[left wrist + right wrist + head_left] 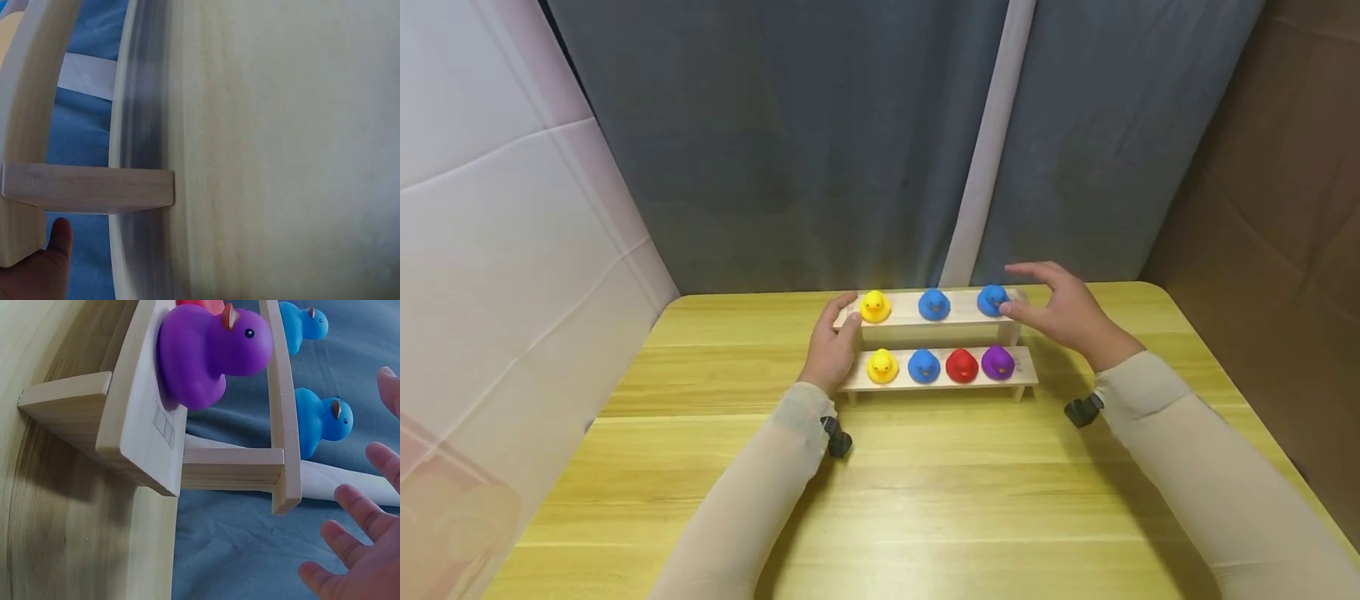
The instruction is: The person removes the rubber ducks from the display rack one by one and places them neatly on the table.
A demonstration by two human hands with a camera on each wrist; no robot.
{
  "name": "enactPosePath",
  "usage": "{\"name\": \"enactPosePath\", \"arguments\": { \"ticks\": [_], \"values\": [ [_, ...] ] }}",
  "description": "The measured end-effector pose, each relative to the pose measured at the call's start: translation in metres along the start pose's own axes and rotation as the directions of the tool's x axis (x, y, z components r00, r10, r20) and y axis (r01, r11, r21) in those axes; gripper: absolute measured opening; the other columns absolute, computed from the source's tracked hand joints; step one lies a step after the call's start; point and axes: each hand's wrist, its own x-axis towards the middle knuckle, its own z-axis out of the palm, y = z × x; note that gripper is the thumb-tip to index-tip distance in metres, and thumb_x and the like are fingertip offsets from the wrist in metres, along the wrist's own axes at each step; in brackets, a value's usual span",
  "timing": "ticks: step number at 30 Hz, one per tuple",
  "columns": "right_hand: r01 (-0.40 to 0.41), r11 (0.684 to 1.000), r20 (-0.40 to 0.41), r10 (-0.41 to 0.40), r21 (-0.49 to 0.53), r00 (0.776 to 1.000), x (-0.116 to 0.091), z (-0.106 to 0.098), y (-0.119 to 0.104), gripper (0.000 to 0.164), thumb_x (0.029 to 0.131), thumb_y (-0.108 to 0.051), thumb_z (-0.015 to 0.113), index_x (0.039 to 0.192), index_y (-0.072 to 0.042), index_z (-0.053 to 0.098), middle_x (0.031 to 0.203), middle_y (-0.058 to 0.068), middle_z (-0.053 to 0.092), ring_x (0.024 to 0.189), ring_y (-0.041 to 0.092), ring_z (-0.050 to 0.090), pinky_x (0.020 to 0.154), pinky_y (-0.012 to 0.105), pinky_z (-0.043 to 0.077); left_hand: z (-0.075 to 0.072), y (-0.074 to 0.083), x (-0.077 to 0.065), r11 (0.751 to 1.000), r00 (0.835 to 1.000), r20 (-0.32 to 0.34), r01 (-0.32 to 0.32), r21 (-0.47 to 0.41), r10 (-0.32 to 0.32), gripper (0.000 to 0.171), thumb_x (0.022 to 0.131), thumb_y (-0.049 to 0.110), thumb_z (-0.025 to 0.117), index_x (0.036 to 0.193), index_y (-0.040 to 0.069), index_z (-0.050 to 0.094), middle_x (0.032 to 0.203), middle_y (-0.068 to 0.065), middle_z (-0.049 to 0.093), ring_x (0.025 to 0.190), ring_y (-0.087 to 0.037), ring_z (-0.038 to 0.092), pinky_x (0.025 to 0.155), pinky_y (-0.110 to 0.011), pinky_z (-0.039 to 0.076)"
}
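Note:
A small wooden display stand has an upper shelf (958, 310) and a lower shelf (940, 382). My left hand (831, 350) grips the left end of the upper shelf, thumb at the front edge, beside a yellow rubber duck (875, 307). Fingers spread, my right hand (1067, 312) hovers by the shelf's other end. Its thumb overlaps the rightmost blue duck (992, 300) in the head view, but the right wrist view shows a gap between the fingers and that blue duck (322, 422). Another blue duck (934, 305) sits mid-shelf.
Along the lower shelf sit a yellow duck (882, 366), a blue duck (923, 366), a red duck (962, 365) and a purple duck (997, 362). The wooden table (925, 500) runs back to a grey-blue curtain (775, 167). Fabric walls flank both sides.

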Motion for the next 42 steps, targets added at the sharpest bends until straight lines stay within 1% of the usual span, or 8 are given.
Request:
{"name": "enactPosePath", "arguments": {
  "ticks": [4,8,13,18,21,29,37,42],
  "values": [
    [0.01,1.0,-0.001,-0.01,-0.003,1.0,0.002,0.0,-0.001,0.064,0.097,-0.038,0.077,0.154,-0.019,0.054,0.163,0.015,0.041,0.153,0.044,0.033,0.12,0.072,0.026,0.0,0.0,0.0,1.0,1.0,0.002,-0.006,-0.007,0.006,0.047,0.111,0.032,0.049,0.158,0.024,0.046,0.166,-0.004,0.039,0.125,-0.031,0.05,0.118,-0.053,0.035],
    [-0.008,1.0,0.015,0.008,-0.009,1.0,0.004,0.0,-0.003,0.065,0.096,-0.041,0.078,0.152,-0.019,0.055,0.163,0.015,0.042,0.153,0.044,0.033,0.119,0.072,0.027,0.0,0.001,-0.001,1.0,1.0,-0.004,-0.006,-0.002,0.006,0.047,0.111,0.032,0.049,0.157,0.023,0.047,0.167,-0.004,0.039,0.127,-0.029,0.05,0.119,-0.053,0.035],
    [-0.014,0.999,0.044,0.015,-0.031,0.999,0.008,-0.001,-0.005,0.061,0.095,-0.038,0.078,0.15,-0.018,0.058,0.163,0.015,0.042,0.153,0.044,0.032,0.119,0.073,0.026,-0.001,0.003,-0.003,1.0,1.0,0.001,0.001,-0.005,-0.001,0.048,0.111,0.034,0.047,0.158,0.024,0.045,0.167,-0.004,0.038,0.127,-0.032,0.05,0.12,-0.054,0.033],
    [-0.031,0.998,0.079,0.035,-0.051,0.996,0.012,-0.001,-0.005,0.058,0.096,-0.036,0.078,0.148,-0.017,0.06,0.162,0.016,0.043,0.152,0.045,0.033,0.119,0.073,0.025,-0.001,0.003,-0.004,1.0,1.0,0.012,-0.003,-0.024,0.004,0.046,0.112,0.033,0.043,0.157,0.025,0.044,0.168,-0.005,0.037,0.144,-0.029,0.042,0.126,-0.054,0.025],
    [-0.046,0.998,0.102,0.051,-0.049,0.993,0.013,-0.001,-0.005,0.057,0.096,-0.036,0.078,0.147,-0.017,0.06,0.161,0.017,0.043,0.152,0.046,0.032,0.119,0.074,0.025,0.0,0.003,-0.004,0.999,1.0,0.008,-0.011,-0.032,0.011,0.044,0.113,0.032,0.043,0.156,0.026,0.045,0.168,-0.005,0.037,0.151,-0.027,0.036,0.128,-0.053,0.022],
    [-0.063,0.996,0.119,0.07,-0.057,0.99,0.015,0.001,-0.002,0.058,0.097,-0.036,0.077,0.148,-0.017,0.059,0.16,0.017,0.044,0.151,0.046,0.033,0.119,0.073,0.026,0.0,0.002,-0.005,0.999,1.0,0.003,-0.022,-0.04,0.022,0.045,0.113,0.03,0.043,0.157,0.021,0.045,0.166,-0.006,0.04,0.156,-0.026,0.031,0.129,-0.051,0.018],
    [-0.07,0.996,0.114,0.075,-0.046,0.991,0.015,0.003,-0.002,0.054,0.097,-0.034,0.078,0.145,-0.016,0.062,0.158,0.018,0.046,0.15,0.046,0.035,0.119,0.074,0.026,0.003,-0.001,-0.004,0.999,1.0,-0.007,-0.02,-0.036,0.02,0.044,0.112,0.032,0.043,0.155,0.024,0.046,0.166,-0.006,0.04,0.154,-0.026,0.033,0.129,-0.052,0.02],
    [-0.041,0.999,0.102,0.044,-0.032,0.994,0.014,0.003,-0.001,0.051,0.097,-0.032,0.078,0.141,-0.013,0.065,0.156,0.019,0.048,0.148,0.047,0.037,0.119,0.072,0.026,0.004,-0.001,-0.005,0.998,1.0,0.001,-0.018,-0.062,0.018,0.044,0.113,0.03,0.043,0.156,0.022,0.046,0.165,-0.006,0.04,0.144,-0.027,0.042,0.126,-0.051,0.025]
  ]
}}
